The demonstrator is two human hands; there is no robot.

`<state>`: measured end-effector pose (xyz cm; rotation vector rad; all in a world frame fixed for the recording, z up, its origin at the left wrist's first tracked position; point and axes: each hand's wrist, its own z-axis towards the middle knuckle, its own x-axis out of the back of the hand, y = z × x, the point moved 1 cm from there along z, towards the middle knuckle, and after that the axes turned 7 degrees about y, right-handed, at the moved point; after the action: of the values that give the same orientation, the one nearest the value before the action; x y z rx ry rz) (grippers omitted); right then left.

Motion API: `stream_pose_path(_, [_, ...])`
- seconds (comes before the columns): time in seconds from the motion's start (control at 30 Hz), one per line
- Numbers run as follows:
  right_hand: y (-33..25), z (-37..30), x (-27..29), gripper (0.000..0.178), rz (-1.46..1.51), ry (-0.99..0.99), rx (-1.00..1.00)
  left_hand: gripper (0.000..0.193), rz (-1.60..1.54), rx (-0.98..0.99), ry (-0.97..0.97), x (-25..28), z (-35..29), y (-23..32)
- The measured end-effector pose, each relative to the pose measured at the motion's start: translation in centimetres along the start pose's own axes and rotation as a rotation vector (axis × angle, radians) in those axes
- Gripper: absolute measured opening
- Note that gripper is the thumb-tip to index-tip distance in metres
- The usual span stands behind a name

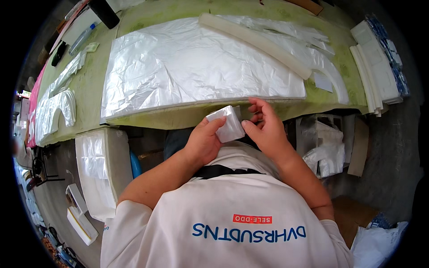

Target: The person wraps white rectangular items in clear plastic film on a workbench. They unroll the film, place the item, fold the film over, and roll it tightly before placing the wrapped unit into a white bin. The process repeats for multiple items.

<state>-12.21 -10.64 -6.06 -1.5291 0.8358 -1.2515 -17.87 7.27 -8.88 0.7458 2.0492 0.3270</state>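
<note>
Just past my waist, at the near edge of the table, I hold a small folded packet of clear plastic film [231, 127]. My left hand [204, 137] grips it from the left, thumb on top and the other fingers hidden beneath. At the packet's right edge is my right hand [267, 128], its fingers bent and spread from the thumb, with nothing visible between them. The thumb tip lies close to the packet; I cannot tell whether it touches. Beyond both hands a large stack of clear plastic sheets [165, 62] covers the table's middle.
A pale roll [254, 42] lies slantwise across the sheets on the green-covered table [351, 67]. Cut plastic pieces [58, 109] lie at the left, near a bottle [82, 39]. Below the table edge stand a left bin [118, 156] and a right box of film [328, 147].
</note>
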Motion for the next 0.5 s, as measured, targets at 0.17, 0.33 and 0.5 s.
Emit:
stream_pose_path(0.17, [1.0,-0.6,-3.4,0.047,0.323,-0.104,-0.152,0.031,0.106,-0.027,0.035,1.4,-0.4,-0.3])
stream_pose_path(0.33, [1.8,-0.3,-4.9,0.041,0.414,-0.004,-0.182,0.029,0.118,-0.23,0.279,1.1,-3.6,2.1])
stream_pose_path(0.5, [1.5,-1.0,-5.5,0.043,0.454,-0.015,-0.188,0.035,0.445,-0.427,0.086,4.5,-3.2,-0.7])
